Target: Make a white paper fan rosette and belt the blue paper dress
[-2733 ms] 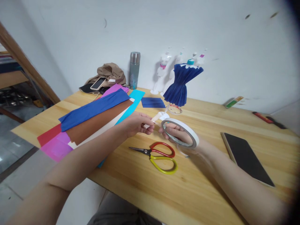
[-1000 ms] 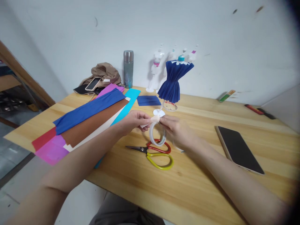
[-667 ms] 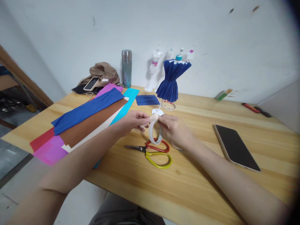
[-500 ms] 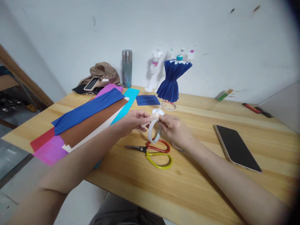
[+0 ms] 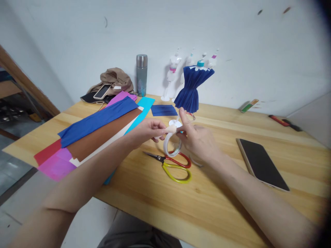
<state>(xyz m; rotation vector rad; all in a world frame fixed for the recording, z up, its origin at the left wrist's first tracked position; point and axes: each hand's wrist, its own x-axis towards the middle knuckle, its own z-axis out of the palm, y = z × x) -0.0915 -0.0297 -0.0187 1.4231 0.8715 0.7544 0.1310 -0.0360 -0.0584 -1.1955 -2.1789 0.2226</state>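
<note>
My left hand [image 5: 153,130] is closed in a pinch on a pale strip of tape [image 5: 171,128]. Just below hangs a white roll of tape [image 5: 168,146], above the table. My right hand [image 5: 198,137] has its thumb raised; its forefinger reaches to the strip, while the lower fingers, partly hidden, curl at the roll's right edge. Beneath the roll lie scissors [image 5: 173,167] with one red and one yellow handle. Behind the hands stands a small white dress form wearing a pleated dark blue dress [image 5: 192,88], its round base [image 5: 175,123] partly covered by my right hand.
Coloured sheets, with a blue one [image 5: 98,120] on top, spread over the left side. A flask [image 5: 141,75], a brown cloth bag [image 5: 116,79] and several white dress forms [image 5: 170,77] stand by the wall. A large phone [image 5: 261,163] lies at the right.
My right thumb has lifted off the tape and now points upward. My left hand keeps its pinch. The view has shifted slightly.
</note>
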